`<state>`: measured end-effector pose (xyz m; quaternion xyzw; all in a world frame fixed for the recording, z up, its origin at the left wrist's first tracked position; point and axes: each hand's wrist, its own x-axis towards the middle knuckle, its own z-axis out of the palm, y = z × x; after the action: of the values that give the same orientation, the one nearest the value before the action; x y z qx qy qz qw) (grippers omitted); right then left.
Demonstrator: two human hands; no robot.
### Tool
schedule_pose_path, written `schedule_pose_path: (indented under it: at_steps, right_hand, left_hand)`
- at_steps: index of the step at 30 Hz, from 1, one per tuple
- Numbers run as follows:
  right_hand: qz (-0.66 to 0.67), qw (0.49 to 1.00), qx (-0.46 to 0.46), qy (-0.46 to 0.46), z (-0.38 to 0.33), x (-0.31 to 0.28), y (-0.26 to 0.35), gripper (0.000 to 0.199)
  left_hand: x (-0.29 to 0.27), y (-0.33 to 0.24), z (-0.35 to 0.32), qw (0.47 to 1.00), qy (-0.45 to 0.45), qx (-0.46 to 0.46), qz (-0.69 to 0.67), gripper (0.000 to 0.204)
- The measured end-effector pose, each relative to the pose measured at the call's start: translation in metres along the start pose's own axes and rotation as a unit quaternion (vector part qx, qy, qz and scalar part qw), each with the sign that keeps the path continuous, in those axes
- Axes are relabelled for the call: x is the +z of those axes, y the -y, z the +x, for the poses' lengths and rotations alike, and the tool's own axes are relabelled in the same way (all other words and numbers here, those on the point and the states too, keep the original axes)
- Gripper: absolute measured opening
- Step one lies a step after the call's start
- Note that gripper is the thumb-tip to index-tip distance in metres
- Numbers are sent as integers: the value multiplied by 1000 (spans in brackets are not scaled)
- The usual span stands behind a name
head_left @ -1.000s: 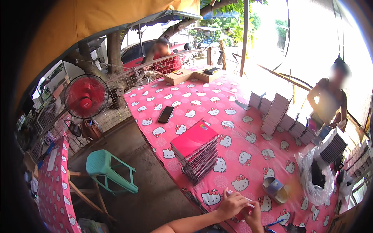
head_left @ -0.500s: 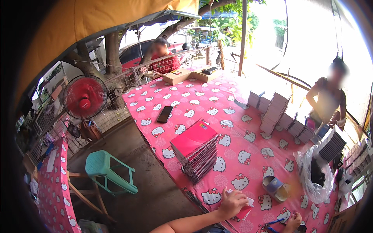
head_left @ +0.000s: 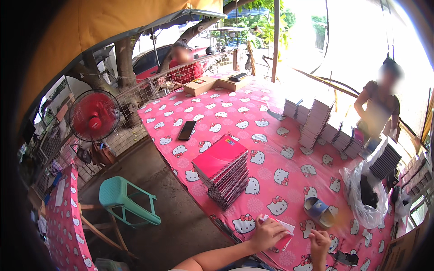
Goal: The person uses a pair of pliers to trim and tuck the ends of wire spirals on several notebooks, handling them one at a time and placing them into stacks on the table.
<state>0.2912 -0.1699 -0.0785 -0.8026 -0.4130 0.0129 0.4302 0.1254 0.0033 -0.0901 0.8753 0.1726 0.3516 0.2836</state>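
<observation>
My left hand [head_left: 270, 233] is closed over a small notebook [head_left: 288, 227] with white pages and a red cover, holding it at the table's near edge. To its right, my right hand [head_left: 320, 242] is raised a little with fingers curled into a pinch. Anything between those fingers is too small to make out. Beyond my left hand stands a tall stack of spiral notebooks [head_left: 221, 158] with a pink-red cover on top. A blue slide sandal [head_left: 319, 212] lies beyond my right hand. A dark object [head_left: 347, 258] with thin coils around it lies to the right.
The pink patterned tablecloth [head_left: 260, 156] carries a phone [head_left: 187, 130], cardboard boxes [head_left: 201, 86], rows of notebook stacks [head_left: 315, 124] and a plastic bag [head_left: 368, 198]. A green stool [head_left: 120, 194] and red fan [head_left: 95, 116] stand left. Two people [head_left: 379, 99] are across the table.
My right hand has moved up and left, away from a blue-handled tool it was beside, toward the small notebook. My left hand stays on the notebook. The view has shifted slightly.
</observation>
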Motion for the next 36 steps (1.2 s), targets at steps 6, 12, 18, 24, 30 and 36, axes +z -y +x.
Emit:
schedule_pose_path:
  at_steps: [6, 12, 18, 24, 30, 36]
  right_hand:
    - [215, 965, 148, 36, 13, 40, 32, 9]
    - [338, 914, 181, 135, 18, 32, 31, 8]
    - [226, 958, 114, 131, 19, 37, 11, 9]
    - [183, 958, 113, 191, 30, 30, 30, 17]
    - [85, 987, -32, 136, 30, 20, 42, 17]
    - [58, 993, 6, 101, 28, 28, 54, 29]
  left_hand:
    - [1, 3, 4, 1000, -6, -3, -2, 15]
    - [2, 6, 0, 1000, -25, 13, -5, 15]
    - [4, 6, 8, 1000, -28, 12, -9, 14]
    - [1, 7, 9, 1000, -19, 2, -19, 14]
    - [3, 3, 17, 1000, 4, 7, -31, 14]
    - [-3, 4, 27, 999, 19, -22, -41, 15]
